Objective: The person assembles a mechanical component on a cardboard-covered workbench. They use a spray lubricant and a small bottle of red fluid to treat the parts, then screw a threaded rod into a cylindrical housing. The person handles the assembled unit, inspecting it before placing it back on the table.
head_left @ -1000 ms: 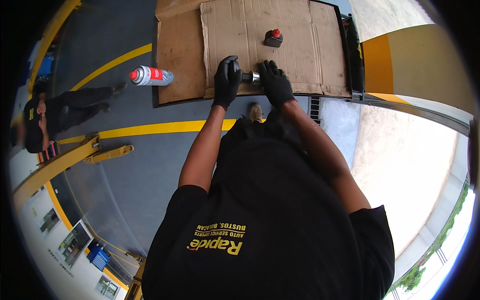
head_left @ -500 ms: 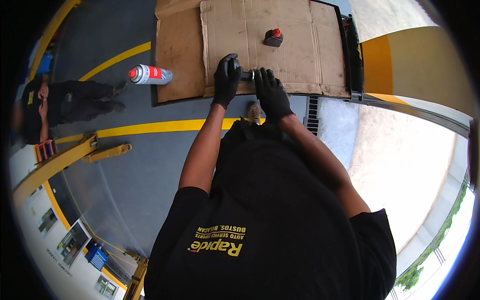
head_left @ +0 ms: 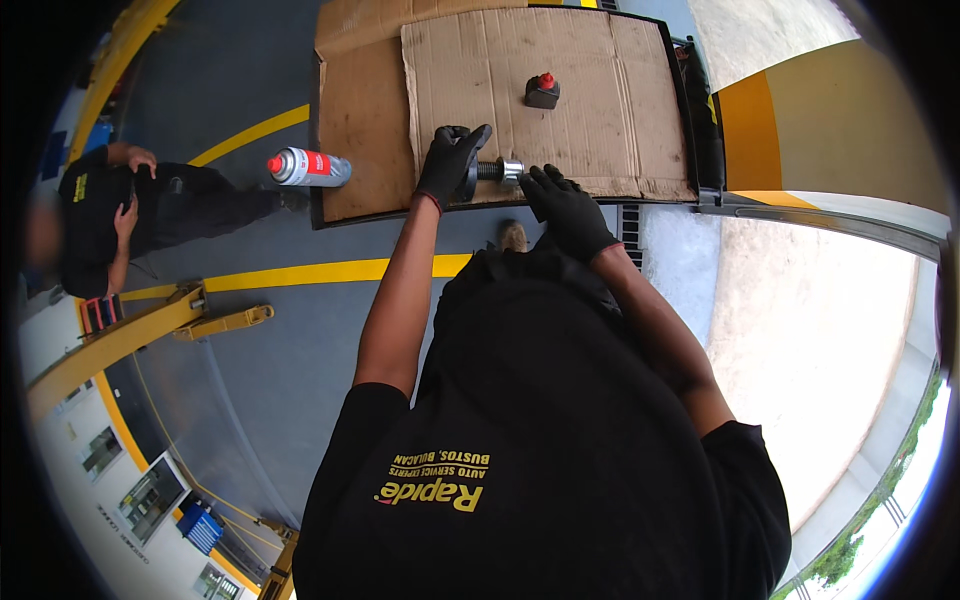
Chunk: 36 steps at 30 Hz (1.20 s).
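My left hand (head_left: 452, 162), in a black glove, is closed round the dark end of a threaded metal shaft (head_left: 489, 171). The shaft lies level and points right, with a shiny metal cylinder (head_left: 511, 171) at its right end. My right hand (head_left: 566, 211), also black-gloved, is just right of that cylinder. Its fingers reach toward the cylinder's end and look stretched out; whether they touch it I cannot tell. Both hands are over the near edge of a cardboard-covered table (head_left: 610, 150).
A small dark bottle with a red cap (head_left: 542, 92) stands farther back on the cardboard. At the left edge lies a spray can with a red cap (head_left: 310, 168). A co-worker (head_left: 115, 205) is at the far left, near a yellow lift arm (head_left: 150, 325).
My right hand has drawn back to the right and nearer me, uncovering the shiny cylinder. My left hand has turned a little with the shaft. The co-worker's arm has moved.
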Available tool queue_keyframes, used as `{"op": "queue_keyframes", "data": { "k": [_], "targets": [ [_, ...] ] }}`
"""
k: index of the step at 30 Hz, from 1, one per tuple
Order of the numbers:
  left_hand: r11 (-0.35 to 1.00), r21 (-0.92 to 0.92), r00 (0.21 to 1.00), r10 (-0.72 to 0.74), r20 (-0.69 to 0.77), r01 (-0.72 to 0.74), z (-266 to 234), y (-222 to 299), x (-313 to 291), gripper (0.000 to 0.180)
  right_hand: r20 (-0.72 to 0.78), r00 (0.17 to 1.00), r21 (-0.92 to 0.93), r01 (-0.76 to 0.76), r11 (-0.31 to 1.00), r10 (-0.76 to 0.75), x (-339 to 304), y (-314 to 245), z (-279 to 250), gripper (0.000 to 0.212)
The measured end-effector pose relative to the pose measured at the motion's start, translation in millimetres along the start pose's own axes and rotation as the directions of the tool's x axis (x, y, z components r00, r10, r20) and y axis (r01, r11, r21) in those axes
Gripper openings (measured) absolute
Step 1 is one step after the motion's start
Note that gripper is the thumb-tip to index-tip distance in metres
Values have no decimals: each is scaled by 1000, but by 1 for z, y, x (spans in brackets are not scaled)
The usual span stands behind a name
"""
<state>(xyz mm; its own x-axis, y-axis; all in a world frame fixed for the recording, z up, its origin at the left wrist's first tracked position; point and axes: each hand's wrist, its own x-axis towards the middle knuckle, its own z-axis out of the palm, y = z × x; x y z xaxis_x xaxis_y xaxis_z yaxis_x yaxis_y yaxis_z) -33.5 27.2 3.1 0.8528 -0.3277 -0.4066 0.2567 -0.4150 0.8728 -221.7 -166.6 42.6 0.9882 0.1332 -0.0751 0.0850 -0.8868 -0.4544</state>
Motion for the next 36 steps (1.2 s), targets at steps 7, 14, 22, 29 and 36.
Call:
{"op": "queue_keyframes", "data": {
  "k": [7,14,22,29,36],
  "targets": [
    [869,362,836,453,-310,-337,34,-11,-32,49,-193,977,-11,-93,996,89,0,7,21,77],
    [802,212,749,597,-286,-559,31,-17,-39,46,-175,983,-83,-63,995,48,18,1,30,78],
    [840,131,786,541,-299,-527,31,-18,-26,46,-159,987,-139,-51,989,29,57,2,41,65],
    [835,184,806,549,-221,-518,25,-16,-24,43,-163,986,-138,-39,990,16,44,-7,48,55],
    [838,166,809,546,-219,-520,24,-13,-22,42,-175,985,-175,-24,984,-8,54,0,51,56]
  ]
}}
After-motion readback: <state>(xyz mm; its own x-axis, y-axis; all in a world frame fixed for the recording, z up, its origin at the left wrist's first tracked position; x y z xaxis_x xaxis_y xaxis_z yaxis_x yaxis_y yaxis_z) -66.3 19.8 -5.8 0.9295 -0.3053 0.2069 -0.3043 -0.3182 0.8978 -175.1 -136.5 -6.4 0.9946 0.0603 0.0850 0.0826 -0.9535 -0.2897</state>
